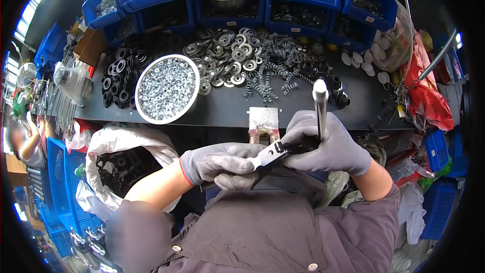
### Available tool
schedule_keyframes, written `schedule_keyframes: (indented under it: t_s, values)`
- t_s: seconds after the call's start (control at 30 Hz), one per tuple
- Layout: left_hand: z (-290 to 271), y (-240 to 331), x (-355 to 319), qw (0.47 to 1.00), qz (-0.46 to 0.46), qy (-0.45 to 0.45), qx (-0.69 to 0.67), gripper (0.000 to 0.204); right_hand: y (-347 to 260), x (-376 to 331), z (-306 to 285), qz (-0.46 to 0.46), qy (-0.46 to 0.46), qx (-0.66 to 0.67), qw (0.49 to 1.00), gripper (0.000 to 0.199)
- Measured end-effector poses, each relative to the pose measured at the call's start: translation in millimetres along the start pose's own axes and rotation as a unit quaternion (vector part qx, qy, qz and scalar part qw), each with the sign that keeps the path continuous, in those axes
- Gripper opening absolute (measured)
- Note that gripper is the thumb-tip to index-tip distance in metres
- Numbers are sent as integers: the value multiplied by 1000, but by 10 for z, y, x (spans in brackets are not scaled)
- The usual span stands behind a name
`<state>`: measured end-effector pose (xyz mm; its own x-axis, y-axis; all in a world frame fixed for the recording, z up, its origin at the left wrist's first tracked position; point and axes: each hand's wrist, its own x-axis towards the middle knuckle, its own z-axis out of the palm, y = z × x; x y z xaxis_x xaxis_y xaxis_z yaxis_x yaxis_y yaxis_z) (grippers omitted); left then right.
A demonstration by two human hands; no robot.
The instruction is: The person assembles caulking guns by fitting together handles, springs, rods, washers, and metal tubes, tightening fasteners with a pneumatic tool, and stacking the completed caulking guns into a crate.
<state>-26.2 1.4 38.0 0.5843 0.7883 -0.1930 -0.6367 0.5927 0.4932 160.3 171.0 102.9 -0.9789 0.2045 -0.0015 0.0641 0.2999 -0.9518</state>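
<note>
1. The left hand [222, 164] is curled closed on the metal bracket [263, 157]; a firm pinch should prevent twisting.
2. The right hand [331, 144] is wrapped around the upright rod [321, 102]'s lower end; steady alignment probably matters most.
3. The bracket sits between both hands, near side of the metal block [263, 117]; leaving its right end visible helps.

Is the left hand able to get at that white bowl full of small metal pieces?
Probably yes: the white bowl stands uncovered and nothing seems to block the way, though the left hand is holding a flat metal part.
</note>
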Motion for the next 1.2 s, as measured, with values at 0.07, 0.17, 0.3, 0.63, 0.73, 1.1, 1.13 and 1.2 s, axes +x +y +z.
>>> schedule_keyframes:
  t_s: [0.07, 0.17, 0.3, 0.63, 0.73, 1.1, 1.13, 1.2]
  values:
    - [-18, 9, 16, 1000, -2, -2, 6, 62, 45, -7, -23, -64, 4, -75, 995, 32]
    - [-9, 35, 29, 1000, 2, -3, 12, 66, 10, 1, -53, -51, -2, -90, 995, 32]
    - [-67, 36, 48, 1000, -1, -13, 11, 69, -51, 37, -64, -40, 6, -79, 996, 32]
    - [-72, -102, -58, 997, 34, -36, 54, 44, 148, 116, 8, -81, -19, -150, 985, 30]
    - [-58, -110, 27, 993, 34, -52, 102, 50, 70, -24, 86, -2, 46, -107, 993, 24]
    - [-86, -5, -449, 977, 191, -43, -85, 43, -88, -240, -199, 51, 228, -239, 943, 23]
    - [-208, -27, -469, 964, 216, -73, -134, 53, -142, -232, -184, 85, 223, -261, 935, 25]
    - [-705, 28, -245, 887, 158, -406, -155, 66, 87, -408, -174, 64, 231, -205, 949, 33]
